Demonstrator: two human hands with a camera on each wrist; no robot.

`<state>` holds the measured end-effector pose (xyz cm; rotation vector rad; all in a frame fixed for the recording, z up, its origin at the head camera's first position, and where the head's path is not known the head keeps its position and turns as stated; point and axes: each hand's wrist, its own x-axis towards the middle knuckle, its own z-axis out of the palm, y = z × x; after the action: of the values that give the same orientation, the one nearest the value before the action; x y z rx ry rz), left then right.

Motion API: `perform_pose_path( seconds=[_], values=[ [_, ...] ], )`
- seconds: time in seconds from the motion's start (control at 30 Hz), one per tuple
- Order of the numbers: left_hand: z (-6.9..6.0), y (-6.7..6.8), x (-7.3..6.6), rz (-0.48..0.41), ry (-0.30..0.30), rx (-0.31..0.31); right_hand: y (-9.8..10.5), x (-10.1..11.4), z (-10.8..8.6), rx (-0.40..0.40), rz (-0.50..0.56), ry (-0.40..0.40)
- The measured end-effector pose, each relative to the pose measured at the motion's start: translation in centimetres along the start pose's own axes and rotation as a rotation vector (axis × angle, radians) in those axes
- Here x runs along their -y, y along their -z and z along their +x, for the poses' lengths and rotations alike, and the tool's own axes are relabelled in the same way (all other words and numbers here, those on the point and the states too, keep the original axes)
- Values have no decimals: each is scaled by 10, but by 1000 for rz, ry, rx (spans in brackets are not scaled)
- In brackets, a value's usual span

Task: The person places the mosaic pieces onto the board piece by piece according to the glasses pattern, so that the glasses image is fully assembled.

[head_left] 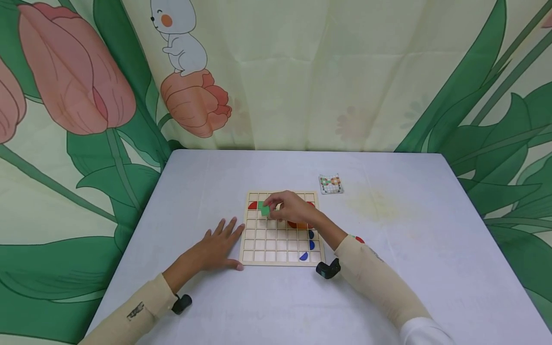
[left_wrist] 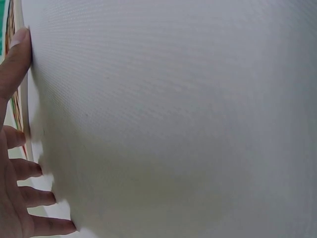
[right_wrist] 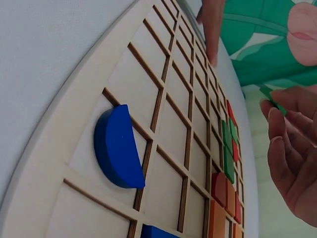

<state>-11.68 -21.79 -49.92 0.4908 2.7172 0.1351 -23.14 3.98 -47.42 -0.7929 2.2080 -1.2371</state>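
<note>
A light wooden board (head_left: 276, 263) with a raised grid lies on the table. Between thumb and fingers, my right hand (head_left: 293, 207) pinches a green square block (head_left: 265, 211) over the board's upper left part. In the right wrist view this green block (right_wrist: 271, 98) is seen nearly edge-on. My left hand (head_left: 217, 249) lies with fingers spread at the board's left side, its thumb by the near corner. Red half-round (head_left: 252, 206), orange (head_left: 297, 225) and blue half-round blocks (head_left: 304, 256) sit in the grid; the right hand and forearm hide some cells.
Behind the board's right corner lies a small card (head_left: 331, 184) printed with a coloured grid pattern. A red and green piece (head_left: 359, 239) shows partly beside the right sleeve. A white cloth covers the table (head_left: 388, 287), and a printed curtain (head_left: 302, 96) hangs behind it.
</note>
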Motion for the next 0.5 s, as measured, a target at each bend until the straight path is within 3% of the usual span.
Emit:
perform_pose_path(
  seconds=[0.27,0.5],
  values=[
    [-1,-1,1,6,-3,3,-10,-5,16,-22,-29,11],
    [0,-1,2,3,-5,1,-21,-6,27,-66,-82,-26]
  ],
)
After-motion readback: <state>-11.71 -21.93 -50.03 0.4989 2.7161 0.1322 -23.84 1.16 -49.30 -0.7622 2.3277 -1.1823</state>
